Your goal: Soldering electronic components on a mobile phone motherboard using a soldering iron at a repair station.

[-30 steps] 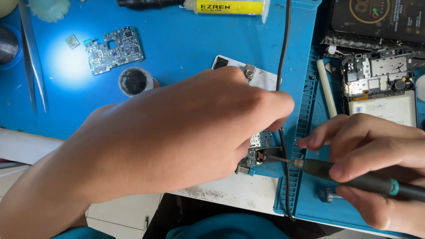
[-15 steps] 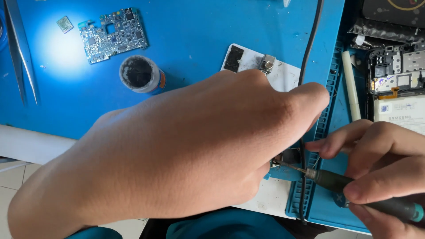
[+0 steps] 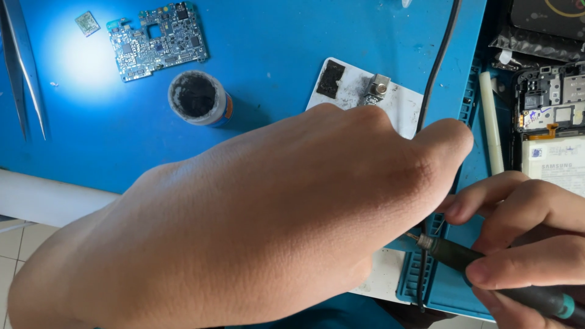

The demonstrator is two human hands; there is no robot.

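My left hand (image 3: pixel 274 219) fills the middle of the view, back upward, with its fingers curled down over a white work tile (image 3: pixel 396 103). Whatever lies under the fingers is hidden. My right hand (image 3: pixel 530 231) comes in from the lower right and grips a dark pen-like tool (image 3: pixel 451 251) with a teal ring. The tool's metal tip points left and reaches under the edge of my left hand. A small metal part (image 3: pixel 378 88) and a black patch sit on the tile's far end.
On the blue mat (image 3: pixel 274 36) lie a blue circuit board (image 3: pixel 158 39), a small chip (image 3: pixel 87 23), an open jar of dark paste (image 3: pixel 196 97) and tweezers (image 3: pixel 24 73). A black cable (image 3: pixel 439 61) runs down the mat. An opened phone (image 3: pixel 551 103) and a white stick (image 3: pixel 490 122) lie at the right.
The view has closed in, so my left hand now covers the small metal piece seen at its fingertips a second ago. The tool tip stays at that spot.
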